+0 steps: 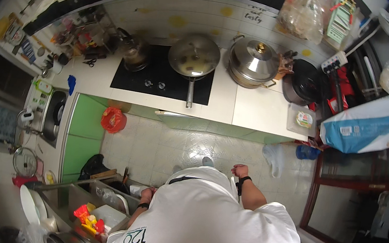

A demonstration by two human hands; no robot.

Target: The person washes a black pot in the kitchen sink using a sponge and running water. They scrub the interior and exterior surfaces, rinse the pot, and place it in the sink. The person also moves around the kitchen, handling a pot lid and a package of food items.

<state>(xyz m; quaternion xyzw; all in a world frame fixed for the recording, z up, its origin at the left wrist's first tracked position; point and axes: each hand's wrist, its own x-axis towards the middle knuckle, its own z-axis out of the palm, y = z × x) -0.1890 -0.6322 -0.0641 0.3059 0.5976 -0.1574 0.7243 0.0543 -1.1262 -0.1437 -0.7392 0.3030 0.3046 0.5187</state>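
Note:
My left hand (148, 193) hangs low by my side, next to the metal rack; whether it touches or holds something there cannot be told. On the other side, my right hand (240, 170) is over the tiled floor, its fingers curled, with no object visible in it. In front of me a lidded frying pan (194, 57) stands on the black cooktop (130, 83), its handle pointing towards me. A glass-like kettle or pot (137, 56) is left of it. A large steel pot with a domed lid (254, 61) stands on the counter to the right.
Green cabinets run below the counter (221, 110). A red-lined bin (113, 120) stands on the floor. The sink (55, 115) is at left. The metal rack (65, 193) holds packets and dishes. A black rice cooker (303, 82) and a blue-white bag (369, 124) are at right.

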